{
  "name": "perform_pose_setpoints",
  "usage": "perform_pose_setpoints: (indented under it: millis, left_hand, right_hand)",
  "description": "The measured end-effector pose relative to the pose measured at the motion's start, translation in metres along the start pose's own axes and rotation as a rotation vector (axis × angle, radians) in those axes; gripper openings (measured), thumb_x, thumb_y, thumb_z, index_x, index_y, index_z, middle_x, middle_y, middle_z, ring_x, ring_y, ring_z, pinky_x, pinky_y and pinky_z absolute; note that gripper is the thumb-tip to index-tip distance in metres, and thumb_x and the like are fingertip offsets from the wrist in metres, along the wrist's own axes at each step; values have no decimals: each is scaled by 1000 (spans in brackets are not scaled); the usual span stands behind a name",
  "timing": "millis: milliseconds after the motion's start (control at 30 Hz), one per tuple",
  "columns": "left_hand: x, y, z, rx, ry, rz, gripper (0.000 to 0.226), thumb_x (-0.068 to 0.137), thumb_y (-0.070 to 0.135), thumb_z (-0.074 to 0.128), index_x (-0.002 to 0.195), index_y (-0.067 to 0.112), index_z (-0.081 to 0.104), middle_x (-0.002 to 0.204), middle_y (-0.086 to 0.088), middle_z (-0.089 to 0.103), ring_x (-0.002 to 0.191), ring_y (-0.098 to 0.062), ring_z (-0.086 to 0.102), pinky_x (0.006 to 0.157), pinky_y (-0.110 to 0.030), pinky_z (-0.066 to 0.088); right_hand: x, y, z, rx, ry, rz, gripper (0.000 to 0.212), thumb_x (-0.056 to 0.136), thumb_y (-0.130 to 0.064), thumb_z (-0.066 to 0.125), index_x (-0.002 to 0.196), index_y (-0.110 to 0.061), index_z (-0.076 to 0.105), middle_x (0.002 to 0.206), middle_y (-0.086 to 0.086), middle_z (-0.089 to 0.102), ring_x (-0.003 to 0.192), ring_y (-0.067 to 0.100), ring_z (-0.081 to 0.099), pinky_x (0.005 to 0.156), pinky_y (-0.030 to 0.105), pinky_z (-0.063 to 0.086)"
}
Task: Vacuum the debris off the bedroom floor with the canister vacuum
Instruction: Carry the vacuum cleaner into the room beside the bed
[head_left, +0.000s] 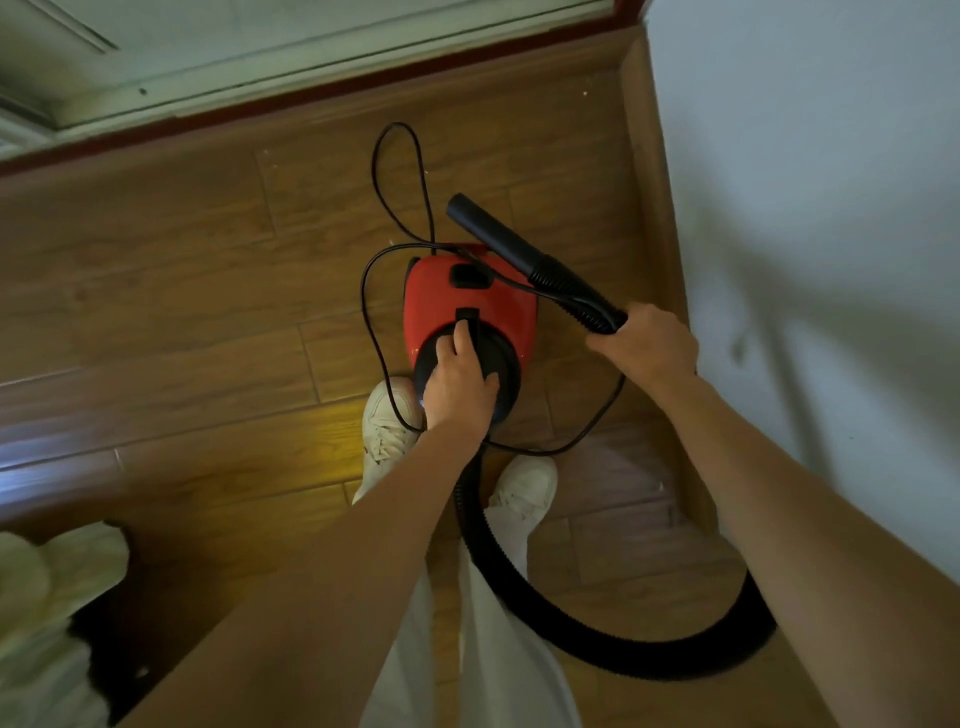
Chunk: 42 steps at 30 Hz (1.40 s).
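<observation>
A small red canister vacuum (441, 301) with a black round front sits on the wood floor (182, 270), just ahead of my feet. My left hand (460, 384) lies on its black top, fingers reaching to the black catch. My right hand (649, 345) grips the ribbed black hose (576, 296) near its end, and the smooth black nozzle tube (488, 228) points up and left over the vacuum. The hose loops back behind my right leg. A thin black power cord (400, 176) curls on the floor around the vacuum. Pale crumbs (585, 93) speckle the floor near the far corner.
A white wall (805, 208) with a wooden skirting board (649, 171) runs along the right. A white door and dark red threshold (311, 98) cross the top. Pale bedding (47, 597) bulges in at the lower left. My white shoes (387, 421) stand beside the vacuum.
</observation>
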<state>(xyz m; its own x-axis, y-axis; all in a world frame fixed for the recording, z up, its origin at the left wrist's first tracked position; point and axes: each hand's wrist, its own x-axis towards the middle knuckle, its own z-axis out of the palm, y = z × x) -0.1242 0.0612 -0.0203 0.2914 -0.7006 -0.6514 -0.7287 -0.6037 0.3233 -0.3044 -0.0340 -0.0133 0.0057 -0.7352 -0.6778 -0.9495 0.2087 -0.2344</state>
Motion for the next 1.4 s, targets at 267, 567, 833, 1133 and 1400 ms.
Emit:
perform_pose_setpoints:
  millis: [267,567,833,1133,1400]
  left_hand:
    - [6,0,5,-242,168,-221,43,86,15,62,124,9,43,108,-15,62,94,-35,62,72,-45,54]
    - [-48,-10,-58,-328,227,-168,22,80,15,63,102,14,60,78,-7,63,71,-26,61,60,-39,54]
    - [-166,-19,-212,-498,321,-264,27,76,16,69,101,20,61,78,1,62,72,-20,59,57,-25,41]
    - [-337,-59,-391,-669,670,-385,26,76,12,70,99,23,69,72,4,65,68,-18,62,58,-29,44]
    - [-448,-139,-485,-737,792,-456,26,74,12,71,96,26,71,66,16,60,62,-1,54,53,-20,39]
  right_hand:
    - [-20,2,-8,11,81,-10,32,77,-44,70,76,-17,52,71,-2,55,65,18,55,47,24,30]
    - [-81,-56,-60,67,151,-108,24,77,-41,69,75,-22,53,66,-11,54,59,7,51,46,23,28]
    - [-194,-164,-150,-54,125,-398,24,78,-50,66,86,-29,58,67,-15,57,62,4,57,55,25,46]
    - [-355,-305,-238,48,182,-738,33,80,-47,70,109,-30,64,89,-15,67,78,2,61,62,23,51]
    - [-472,-456,-226,19,123,-977,30,80,-47,69,105,-31,64,83,-16,66,76,2,62,61,22,48]
